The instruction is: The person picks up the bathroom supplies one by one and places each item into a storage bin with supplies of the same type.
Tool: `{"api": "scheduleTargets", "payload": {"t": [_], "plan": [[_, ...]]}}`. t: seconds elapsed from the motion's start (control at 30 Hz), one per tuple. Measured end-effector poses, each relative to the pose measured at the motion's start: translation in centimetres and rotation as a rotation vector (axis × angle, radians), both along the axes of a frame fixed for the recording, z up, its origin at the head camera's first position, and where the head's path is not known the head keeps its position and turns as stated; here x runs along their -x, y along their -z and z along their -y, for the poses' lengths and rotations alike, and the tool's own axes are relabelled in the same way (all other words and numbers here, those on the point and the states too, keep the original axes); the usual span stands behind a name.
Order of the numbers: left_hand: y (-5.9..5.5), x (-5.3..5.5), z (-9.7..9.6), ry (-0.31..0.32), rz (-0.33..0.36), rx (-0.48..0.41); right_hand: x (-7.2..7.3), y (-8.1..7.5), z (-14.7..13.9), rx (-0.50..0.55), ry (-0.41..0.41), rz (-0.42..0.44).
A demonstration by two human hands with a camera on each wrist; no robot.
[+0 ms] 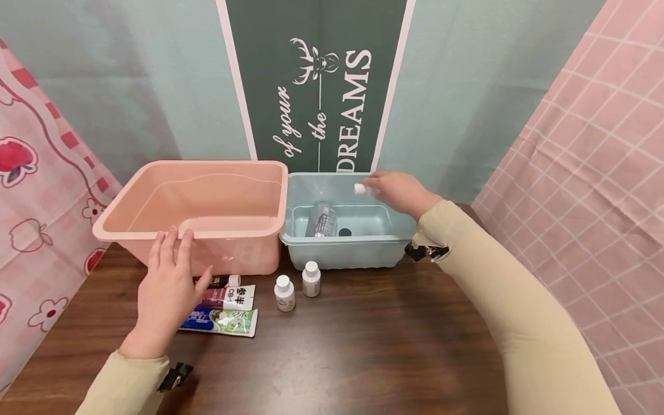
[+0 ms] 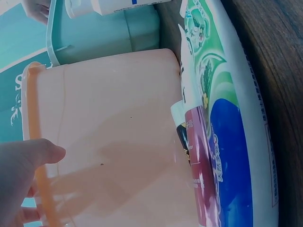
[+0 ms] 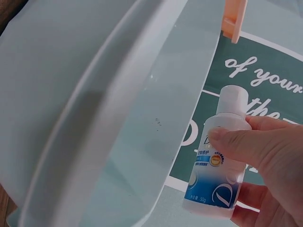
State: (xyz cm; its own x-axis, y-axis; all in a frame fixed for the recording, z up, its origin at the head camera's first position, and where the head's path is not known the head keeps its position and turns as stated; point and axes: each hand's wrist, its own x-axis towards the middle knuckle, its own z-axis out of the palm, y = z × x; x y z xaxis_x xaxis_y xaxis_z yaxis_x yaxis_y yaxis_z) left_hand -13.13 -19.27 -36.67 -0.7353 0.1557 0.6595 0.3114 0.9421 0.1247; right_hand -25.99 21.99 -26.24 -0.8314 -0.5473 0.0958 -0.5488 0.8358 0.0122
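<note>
My right hand point(image 1: 396, 190) grips a small white-and-blue bottle point(image 3: 218, 161) with a white cap, between thumb and fingers, over the light blue bin point(image 1: 358, 253). Inside that bin lies a clear bottle point(image 1: 324, 220) beside a dark round spot. My left hand point(image 1: 168, 288) has its fingers straight at the front rim of the pink bin point(image 1: 244, 253), and its thumb shows near the wall in the left wrist view. Just below the hand lie a green-and-blue toothpaste tube point(image 1: 228, 321), a red-and-white tube point(image 1: 230, 297) and a black tube point(image 1: 220, 281) with a white cap.
Two white capped bottles stand on the wooden table point(image 1: 353, 357) before the bins: one nearer bottle point(image 1: 285, 295), one farther bottle point(image 1: 311, 280). The bins stand side by side against a printed curtain point(image 1: 441, 86). Pink cloths hang at both sides.
</note>
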Motion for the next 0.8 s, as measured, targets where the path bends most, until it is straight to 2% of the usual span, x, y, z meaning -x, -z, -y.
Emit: {"api": "scheduleTargets", "payload": {"t": [0.4, 0.8], "plan": [[0.2, 0.1, 0.1, 0.001, 0.004, -0.011, 0.8, 0.1, 0.1, -0.02, 0.018, 0.028], [0.2, 0.3, 0.2, -0.004, -0.003, -0.021, 1.5, -0.8, 0.4, -0.091, 0.04, 0.065]]}}
